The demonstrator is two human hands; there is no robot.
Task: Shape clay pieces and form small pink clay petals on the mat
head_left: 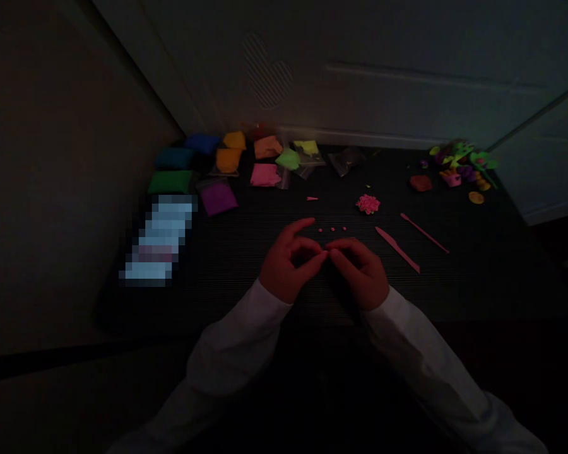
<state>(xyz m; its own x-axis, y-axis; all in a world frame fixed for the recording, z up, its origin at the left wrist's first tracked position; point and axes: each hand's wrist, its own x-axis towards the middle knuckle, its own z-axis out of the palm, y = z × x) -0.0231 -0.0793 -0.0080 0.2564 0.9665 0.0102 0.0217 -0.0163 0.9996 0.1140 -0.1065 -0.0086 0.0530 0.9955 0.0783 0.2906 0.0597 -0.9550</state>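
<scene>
My left hand [291, 261] and my right hand [362, 271] meet over the dark table, thumb and fingertips pinched. Between their tips shows a tiny piece of pink modelling clay [325, 253], mostly hidden by the fingers. My left index finger stretches out above the pinch. Just beyond the fingertips lie three little pink clay balls [332, 229] in a row. A pink clay flower [368, 203] with many petals sits farther back, and a small pink cone-shaped piece [312, 198] lies to its left. Right of my right hand are a pink modelling knife [397, 250] and a thin pink stick tool [425, 233].
Bagged clay lines the back left, including a purple pack [218, 197], a pink pack [265, 175] and a green pack [171, 182]. A blurred lit screen [161, 239] lies at left. Colourful clay flowers [464, 157] and a reddish-brown lump [420, 183] stand back right, before a pale panel [383, 101].
</scene>
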